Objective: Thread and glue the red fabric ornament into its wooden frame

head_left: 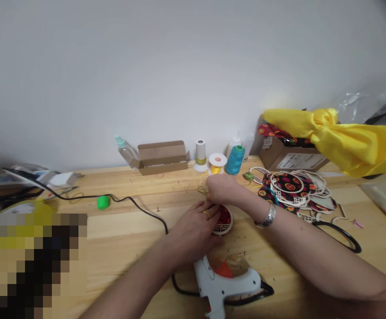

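A round ornament (223, 221) with a pale lattice rim and red patterned cloth lies on the wooden table. My left hand (201, 226) rests over its left side, fingers stretched and close together, pressing on it. Just above, my right hand (220, 188) is closed at the ornament's top edge, beside a thin yellow-green cord (202, 189); its fingertips are hidden, so what they pinch cannot be made out. A white glue gun (226, 285) with an orange trigger lies nearest me, below my left hand.
Along the wall stand an open carton (163, 158), thread spools (235, 160) and a spray bottle (126, 150). Lattice pieces and patterned cloth (289, 190) pile at right, before a box (287, 155) under yellow fabric (349, 137). A black cable crosses the left, near a green cap (103, 202).
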{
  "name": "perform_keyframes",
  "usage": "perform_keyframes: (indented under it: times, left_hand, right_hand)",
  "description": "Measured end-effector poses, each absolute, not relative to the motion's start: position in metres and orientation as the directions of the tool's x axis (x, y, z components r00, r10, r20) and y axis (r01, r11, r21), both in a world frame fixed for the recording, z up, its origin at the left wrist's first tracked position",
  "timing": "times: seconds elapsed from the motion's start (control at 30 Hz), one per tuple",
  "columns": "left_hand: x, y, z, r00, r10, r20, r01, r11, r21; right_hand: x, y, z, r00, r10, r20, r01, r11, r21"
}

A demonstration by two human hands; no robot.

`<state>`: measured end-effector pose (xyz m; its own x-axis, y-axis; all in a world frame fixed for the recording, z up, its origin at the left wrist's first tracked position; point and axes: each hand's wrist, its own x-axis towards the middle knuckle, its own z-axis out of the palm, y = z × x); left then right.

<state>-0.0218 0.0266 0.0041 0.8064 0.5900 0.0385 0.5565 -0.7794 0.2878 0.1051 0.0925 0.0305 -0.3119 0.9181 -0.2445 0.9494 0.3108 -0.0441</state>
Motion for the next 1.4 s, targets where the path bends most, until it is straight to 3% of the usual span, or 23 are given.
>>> perform_keyframes:
  times: [0.17, 0.77, 0.87, 0.97, 1.07, 1.4]
  left_hand:
    - [-0.022, 0.023, 0.008, 0.793, 0.608, 0.026, 0.576, -0.763, 0.293]
    - [-0.022, 0.022, 0.009, 0.786, 0.618, -0.015, 0.597, -0.753, 0.277]
    - [-0.022, 0.023, 0.009, 0.788, 0.615, -0.008, 0.594, -0.758, 0.271]
    - [-0.022, 0.025, 0.007, 0.796, 0.606, 0.012, 0.579, -0.766, 0.278]
    - [-0.022, 0.025, 0.005, 0.795, 0.606, 0.031, 0.573, -0.767, 0.287]
    - [-0.022, 0.026, 0.004, 0.794, 0.607, 0.038, 0.566, -0.761, 0.317]
  right_hand:
    - [0.109, 0.093, 0.031, -0.319, 0.914, -0.250, 0.947, 0.318, -0.046]
    - [0.146, 0.081, 0.025, -0.132, 0.978, -0.159, 0.988, 0.116, -0.104]
    - [0.155, 0.063, 0.024, -0.193, 0.975, -0.112, 0.972, 0.174, -0.158]
    - [0.161, 0.038, 0.021, -0.368, 0.928, 0.052, 0.871, 0.364, -0.330]
    - [0.164, 0.018, 0.016, -0.442, 0.888, 0.127, 0.786, 0.452, -0.421]
    - [0.165, 0.014, 0.001, -0.471, 0.872, 0.132, 0.744, 0.473, -0.472]
